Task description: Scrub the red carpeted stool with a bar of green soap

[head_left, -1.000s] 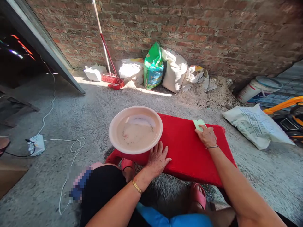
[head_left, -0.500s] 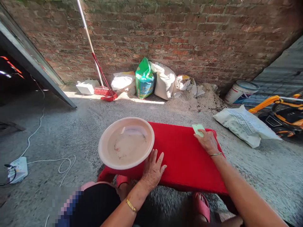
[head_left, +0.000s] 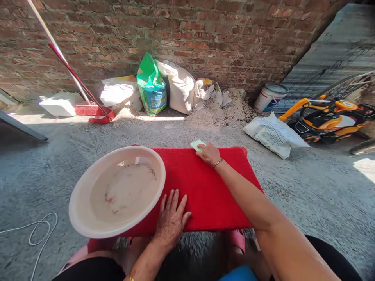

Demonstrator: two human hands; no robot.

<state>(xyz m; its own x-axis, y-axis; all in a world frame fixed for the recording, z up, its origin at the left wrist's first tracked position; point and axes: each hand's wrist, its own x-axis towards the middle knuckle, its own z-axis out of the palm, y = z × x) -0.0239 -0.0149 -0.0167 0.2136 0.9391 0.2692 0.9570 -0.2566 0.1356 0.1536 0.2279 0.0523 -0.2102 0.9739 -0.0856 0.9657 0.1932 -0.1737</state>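
My right hand (head_left: 208, 153) grips a flat, pale green block (head_left: 197, 145), like a scrub brush or sponge, pressed on the far edge of a red cloth (head_left: 202, 187). The block's underside is hidden. The cloth lies flat over a low bench or table in front of my knees. My left hand (head_left: 172, 218) rests palm down on the cloth's near left part, fingers spread, holding nothing. Just left of it stands a wide pale pink basin (head_left: 84, 218) with water and small dark and reddish bits in it, over the cloth's left end.
Along the brick wall stand a green bag (head_left: 151, 86), pale sacks (head_left: 181, 88) and a red dustpan (head_left: 102, 116) with a long-handled broom. To the right lie a white sack (head_left: 274, 132), a bucket (head_left: 269, 97) and a yellow-black toy vehicle (head_left: 325, 121). A white cord (head_left: 43, 230) crosses the floor.
My right hand has slid the pale green block leftward along the far side of the cloth, away from the right corner. My left hand stays flat near the basin. The view has turned right.
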